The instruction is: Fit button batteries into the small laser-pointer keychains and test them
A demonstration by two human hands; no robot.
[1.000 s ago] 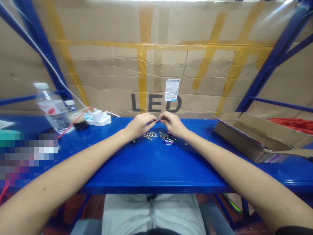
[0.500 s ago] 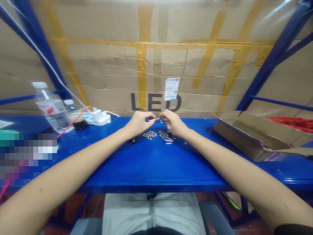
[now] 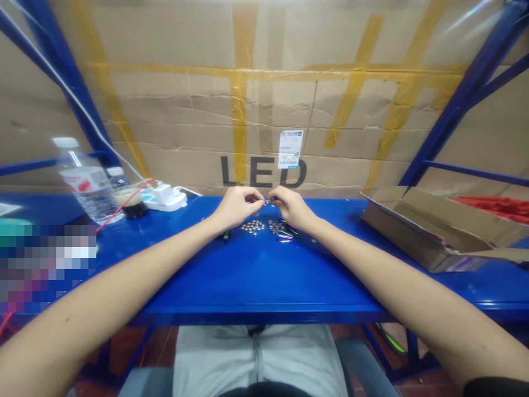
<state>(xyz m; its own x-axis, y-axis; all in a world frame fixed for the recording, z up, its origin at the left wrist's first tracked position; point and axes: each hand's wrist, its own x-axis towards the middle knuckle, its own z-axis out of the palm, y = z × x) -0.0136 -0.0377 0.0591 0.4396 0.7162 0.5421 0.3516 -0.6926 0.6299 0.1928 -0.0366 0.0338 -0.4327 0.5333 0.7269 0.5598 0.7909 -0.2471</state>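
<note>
Over the blue worktop [image 3: 256, 281], the left hand [image 3: 241, 207] and right hand [image 3: 290, 205] pinch 1 small shiny thing [image 3: 266, 202] in a fingertip grip, seemingly not finished, while silver bits [image 3: 253, 226] and metal clips [image 3: 285, 240] lie loose nearby.

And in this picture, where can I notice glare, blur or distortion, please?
Head view: pale glare streaks near the upper right corner; head view: the small piece between left grip and right grip is too blurred to identify; head view: the water bottle leans outward, probably wide-angle distortion; head view: the shipping label's print is too soft to read.
</note>
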